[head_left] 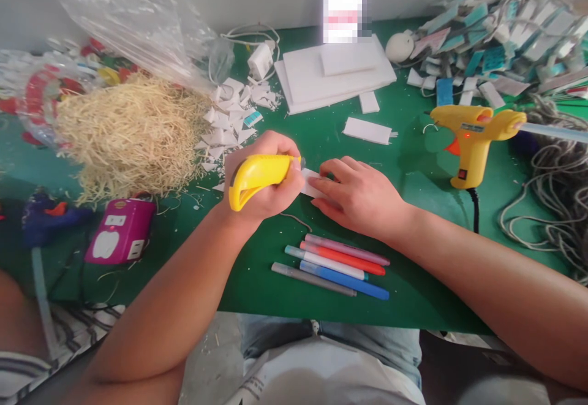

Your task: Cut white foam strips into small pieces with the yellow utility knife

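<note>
My left hand (271, 200) is closed round a yellow utility knife (257, 175), its loop-ended handle lying across the fist; the blade is hidden from view. Just right of that fist, a small white foam board piece (309, 185) lies on the green table. The fingers of my right hand (361, 193) rest stretched out and flat on its right end. Several markers (342, 255), in pink, red, white, blue and grey, lie side by side below my hands. Beyond them sits a white offcut (367, 130).
White boards (298, 89) are stacked at the back. Wood shavings (133, 132) and white scraps (225, 120) lie left, near a magenta power box (120, 231). A yellow glue gun (471, 141) stands right, before grey cord (546, 172) and heaped scraps (500, 43). Another person's leg (16, 313) shows lower left.
</note>
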`<state>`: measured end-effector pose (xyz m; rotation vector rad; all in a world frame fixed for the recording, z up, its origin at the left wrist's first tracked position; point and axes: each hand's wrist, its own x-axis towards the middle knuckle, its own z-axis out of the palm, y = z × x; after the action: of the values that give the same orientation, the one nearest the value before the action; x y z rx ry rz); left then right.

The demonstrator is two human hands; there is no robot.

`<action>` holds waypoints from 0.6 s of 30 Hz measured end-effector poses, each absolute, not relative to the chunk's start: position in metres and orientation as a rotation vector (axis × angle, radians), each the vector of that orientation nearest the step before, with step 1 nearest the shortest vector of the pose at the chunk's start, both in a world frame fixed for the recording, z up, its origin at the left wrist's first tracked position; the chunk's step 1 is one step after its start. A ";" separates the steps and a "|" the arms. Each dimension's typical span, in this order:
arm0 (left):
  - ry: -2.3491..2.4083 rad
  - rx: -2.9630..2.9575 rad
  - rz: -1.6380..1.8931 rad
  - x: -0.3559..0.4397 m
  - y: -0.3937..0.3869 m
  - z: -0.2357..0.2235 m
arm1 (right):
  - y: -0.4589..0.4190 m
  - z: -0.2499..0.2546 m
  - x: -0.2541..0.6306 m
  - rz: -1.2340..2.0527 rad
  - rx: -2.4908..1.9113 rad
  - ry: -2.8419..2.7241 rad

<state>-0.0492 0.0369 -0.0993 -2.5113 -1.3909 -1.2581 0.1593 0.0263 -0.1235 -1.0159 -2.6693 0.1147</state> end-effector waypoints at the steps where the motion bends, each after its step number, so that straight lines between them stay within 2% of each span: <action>1: -1.377 -2.509 -1.248 -0.049 0.037 -0.099 | 0.026 -0.123 0.159 0.119 -1.018 -2.670; 9: -1.372 -2.532 -1.284 -0.046 0.035 -0.101 | 0.024 -0.125 0.157 0.113 -1.045 -2.665; 18: -1.428 -2.475 -1.110 -0.044 0.033 -0.104 | 0.023 -0.124 0.156 0.111 -1.061 -2.652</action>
<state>-0.0440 0.0327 -0.1040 -2.4755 -1.4281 -1.1102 0.1555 0.0231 -0.1238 -1.0608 -2.6518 0.1113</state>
